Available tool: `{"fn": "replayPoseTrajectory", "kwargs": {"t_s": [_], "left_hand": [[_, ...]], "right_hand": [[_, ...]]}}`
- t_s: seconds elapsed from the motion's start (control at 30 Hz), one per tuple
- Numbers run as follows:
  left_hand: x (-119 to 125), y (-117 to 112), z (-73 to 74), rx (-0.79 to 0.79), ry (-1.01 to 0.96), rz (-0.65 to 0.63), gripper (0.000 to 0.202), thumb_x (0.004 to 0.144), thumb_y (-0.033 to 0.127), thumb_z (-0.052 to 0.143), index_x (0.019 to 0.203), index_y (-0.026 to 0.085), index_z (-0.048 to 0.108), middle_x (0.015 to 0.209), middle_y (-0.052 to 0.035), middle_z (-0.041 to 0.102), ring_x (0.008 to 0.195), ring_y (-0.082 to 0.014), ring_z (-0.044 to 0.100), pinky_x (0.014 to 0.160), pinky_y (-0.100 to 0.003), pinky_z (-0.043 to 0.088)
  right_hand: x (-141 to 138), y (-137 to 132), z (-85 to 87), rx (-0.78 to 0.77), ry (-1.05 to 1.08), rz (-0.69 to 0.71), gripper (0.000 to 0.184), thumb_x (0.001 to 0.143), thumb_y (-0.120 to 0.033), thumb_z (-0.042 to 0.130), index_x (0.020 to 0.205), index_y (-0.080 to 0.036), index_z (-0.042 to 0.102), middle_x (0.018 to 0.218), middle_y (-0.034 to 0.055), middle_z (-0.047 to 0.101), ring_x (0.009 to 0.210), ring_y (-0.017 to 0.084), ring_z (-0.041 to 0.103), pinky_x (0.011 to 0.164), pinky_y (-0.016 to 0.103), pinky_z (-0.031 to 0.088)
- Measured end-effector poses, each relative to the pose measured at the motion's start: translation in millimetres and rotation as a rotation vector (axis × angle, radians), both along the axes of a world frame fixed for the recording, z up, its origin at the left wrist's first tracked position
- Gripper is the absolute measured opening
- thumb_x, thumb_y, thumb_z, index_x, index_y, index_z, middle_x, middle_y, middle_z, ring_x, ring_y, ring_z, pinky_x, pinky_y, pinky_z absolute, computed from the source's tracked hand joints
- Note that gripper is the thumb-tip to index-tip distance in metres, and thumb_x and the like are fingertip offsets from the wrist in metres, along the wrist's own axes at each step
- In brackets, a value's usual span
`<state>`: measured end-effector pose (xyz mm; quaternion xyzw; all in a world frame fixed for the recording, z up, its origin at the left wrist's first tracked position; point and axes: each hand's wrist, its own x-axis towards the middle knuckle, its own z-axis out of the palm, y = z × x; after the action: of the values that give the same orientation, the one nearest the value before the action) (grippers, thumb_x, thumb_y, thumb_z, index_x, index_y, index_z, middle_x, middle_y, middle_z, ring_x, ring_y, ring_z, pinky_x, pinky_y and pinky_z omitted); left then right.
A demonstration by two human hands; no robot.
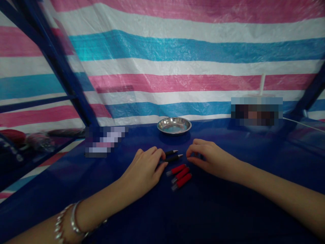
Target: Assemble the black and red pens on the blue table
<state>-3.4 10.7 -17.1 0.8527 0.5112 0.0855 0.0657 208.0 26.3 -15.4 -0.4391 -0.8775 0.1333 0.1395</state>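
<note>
My left hand (148,167) rests on the blue tabletop, its thumb and forefinger closed around the rear part of a black pen (174,158). A second black pen (171,153) lies just behind it, its rear end hidden by my fingers. Both silver tips point right. Across a small gap, my right hand (207,154) has curled fingers, with thumb and forefinger slightly apart and nothing visible between them. Below and between the hands lie three red pieces with clear ends, a rear one (177,169), a middle one (180,175) and a front one (181,181), side by side and slanted.
A round, shallow metal dish (174,132) stands behind the pens. Blurred-out items sit at the left (105,142) and at the back right (256,112), a white straw (262,84) rising from the latter. Striped plastic sheeting (177,51) hangs behind the table (215,210).
</note>
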Motion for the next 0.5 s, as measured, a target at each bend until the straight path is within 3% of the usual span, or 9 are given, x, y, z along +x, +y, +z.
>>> {"fn": "replayPoseTrajectory", "kwargs": {"t_s": [0.23, 0.5], "left_hand": [[4, -6, 8.9, 0.107, -0.124, 0.003, 0.014, 0.082, 0.028, 0.038, 0.088, 0.021, 0.049, 0.076, 0.0031, 0.054, 0.069, -0.0094, 0.048, 0.065, -0.026, 0.028], [7, -12, 11.5, 0.109, -0.149, -0.062, 0.015, 0.081, 0.029, 0.039, 0.088, 0.02, 0.05, 0.07, 0.0034, 0.054, 0.062, -0.0081, 0.046, 0.063, -0.025, 0.029]], "right_hand": [[-1, -2, 3.9, 0.03, 0.121, -0.01, 0.022, 0.082, -0.029, 0.045, 0.099, -0.016, 0.05, 0.088, 0.0031, 0.054, 0.081, 0.012, 0.048, 0.071, 0.023, 0.037], [-3, -2, 7.7, -0.011, 0.114, 0.088, 0.025, 0.086, -0.027, 0.037, 0.079, -0.013, 0.056, 0.074, 0.0035, 0.054, 0.069, 0.01, 0.047, 0.064, 0.022, 0.035]]}}
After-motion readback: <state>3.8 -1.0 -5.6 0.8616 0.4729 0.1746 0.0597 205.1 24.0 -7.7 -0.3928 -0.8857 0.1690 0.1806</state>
